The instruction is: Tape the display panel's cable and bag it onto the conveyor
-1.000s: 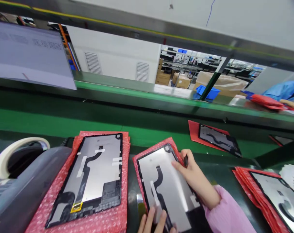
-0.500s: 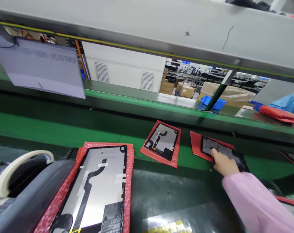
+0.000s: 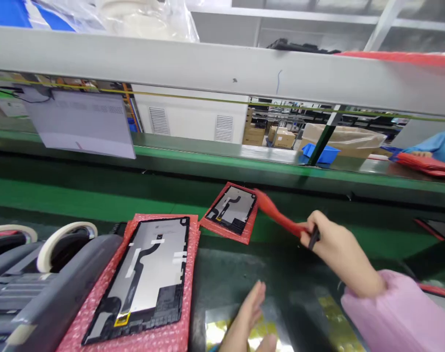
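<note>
My right hand (image 3: 327, 239) is closed on a red bubble-wrap sheet (image 3: 279, 215) and the dark edge of a display panel (image 3: 314, 238), both raised above the bench and seen almost edge-on. At the bottom centre my left hand (image 3: 244, 318) reaches in with its fingers stretched out, holding nothing. A second display panel (image 3: 234, 207), silver-backed with a black flex cable, lies on red bubble wrap just left of the held sheet. Nearer on the left, a large display panel (image 3: 149, 274) rests on a stack of red bubble wrap (image 3: 184, 337).
To the left stand grey tape dispensers (image 3: 76, 288) with cream tape rolls (image 3: 64, 239). A ledge (image 3: 222, 146) and a white overhead shelf (image 3: 193, 63) run along the back. Another panel (image 3: 442, 227) lies at far right; a person's blue sleeve (image 3: 438, 144) shows beyond the ledge.
My right hand has lifted the panel and red sheet off the green belt and tipped them on edge. My left hand has come into view at the bottom. The view has shifted slightly.
</note>
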Tool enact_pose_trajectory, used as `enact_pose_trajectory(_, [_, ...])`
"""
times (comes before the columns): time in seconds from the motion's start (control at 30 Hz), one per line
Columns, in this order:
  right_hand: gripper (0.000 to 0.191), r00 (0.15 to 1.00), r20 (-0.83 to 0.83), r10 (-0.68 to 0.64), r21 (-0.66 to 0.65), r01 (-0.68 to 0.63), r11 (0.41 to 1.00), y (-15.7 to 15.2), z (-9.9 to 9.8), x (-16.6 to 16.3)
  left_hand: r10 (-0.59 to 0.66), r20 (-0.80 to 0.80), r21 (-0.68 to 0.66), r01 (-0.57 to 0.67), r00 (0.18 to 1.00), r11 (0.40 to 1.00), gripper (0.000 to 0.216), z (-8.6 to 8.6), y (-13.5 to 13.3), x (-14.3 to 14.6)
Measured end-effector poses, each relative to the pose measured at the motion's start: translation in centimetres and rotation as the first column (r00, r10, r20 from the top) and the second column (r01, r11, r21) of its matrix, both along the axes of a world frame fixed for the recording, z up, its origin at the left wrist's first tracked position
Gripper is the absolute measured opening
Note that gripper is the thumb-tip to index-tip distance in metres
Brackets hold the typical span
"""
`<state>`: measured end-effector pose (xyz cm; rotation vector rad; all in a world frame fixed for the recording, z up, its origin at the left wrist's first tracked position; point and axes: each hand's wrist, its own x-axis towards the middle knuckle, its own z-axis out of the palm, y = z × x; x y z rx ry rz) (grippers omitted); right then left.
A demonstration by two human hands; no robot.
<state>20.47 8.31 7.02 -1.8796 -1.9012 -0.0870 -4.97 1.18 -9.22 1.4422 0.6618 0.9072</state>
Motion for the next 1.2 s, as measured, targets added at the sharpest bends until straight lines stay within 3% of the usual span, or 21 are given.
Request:
enact_pose_trajectory(0.1, [0.019,0.926,-0.319,0.202,-0.042,-0.227,0.973,-4.6,1.6,-5.0,0.046,0.332,-0.100,-0.013,0.942,0.995,0.112,2.1,1.4,3.0])
enact_pose_trajectory(0.17, [0.026,0.760,-0.601,0.248,-0.159,-0.418,0.894,-6.8,2.0,-6.7,0.172,0.399,-0.239,-0.079,0.900,0.968,0.105,3.9,1.8,4.1])
enact_pose_trajectory(0.23, [0.031,0.597,-0.776,0.202,-0.166,-0.503,0.848,-8.2,1.9,-6.5,0.370,0.312,-0.430,-0.217,0.875,0.877,0.082,5.6,1.8,4.1])
enact_pose_trajectory(0.33, [0.038,0.438,-0.881,0.178,0.017,-0.347,0.938,-9.2,0.0,-3.3,0.553,0.150,-0.613,-0.362,0.820,0.702,0.061,7.7,1.9,2.9])
enact_pose_trajectory(0.4, [0.053,0.377,-0.915,0.146,0.084,-0.176,0.981,-9.7,-2.3,-0.7,0.559,0.107,-0.645,-0.370,0.822,0.669,0.052,8.5,1.8,1.6])
enact_pose_trajectory(0.5, [0.053,0.381,-0.924,-0.026,-0.016,0.028,0.999,-10.9,-6.5,2.1,0.597,0.039,-0.673,-0.421,0.802,0.609,0.042,8.6,1.6,-0.5])
enact_pose_trajectory(0.6, [0.049,0.372,-0.918,-0.136,-0.115,0.079,0.990,-12.8,-10.3,3.3,0.533,-0.101,-0.677,-0.451,0.840,0.581,0.043,8.0,1.5,-2.1])
enact_pose_trajectory(0.7, [0.048,0.420,-0.881,-0.219,-0.220,0.048,0.974,-14.7,-13.0,4.1,0.472,-0.189,-0.594,-0.483,0.861,0.643,0.053,7.0,1.3,-2.5])
enact_pose_trajectory(0.8, [0.049,0.462,-0.842,-0.277,-0.293,0.039,0.955,-16.0,-14.3,4.7,0.534,-0.228,-0.405,-0.578,0.814,0.709,0.061,5.7,0.5,-2.2])
enact_pose_trajectory(1.07, [0.044,0.500,-0.813,-0.299,-0.351,-0.012,0.936,-15.9,-13.9,5.0,0.618,-0.110,-0.226,-0.626,0.778,0.747,0.080,3.7,-1.5,-1.6])
enact_pose_trajectory(1.13, [0.043,0.496,-0.808,-0.320,-0.377,-0.018,0.926,-15.8,-13.9,5.1,0.692,-0.097,-0.037,-0.697,0.716,0.716,0.082,3.5,-2.2,-1.4])
enact_pose_trajectory(1.2, [0.044,0.479,-0.808,-0.342,-0.396,-0.015,0.918,-15.6,-14.0,5.2,0.724,-0.130,0.253,-0.684,0.677,0.684,0.072,2.9,-3.3,-1.4])
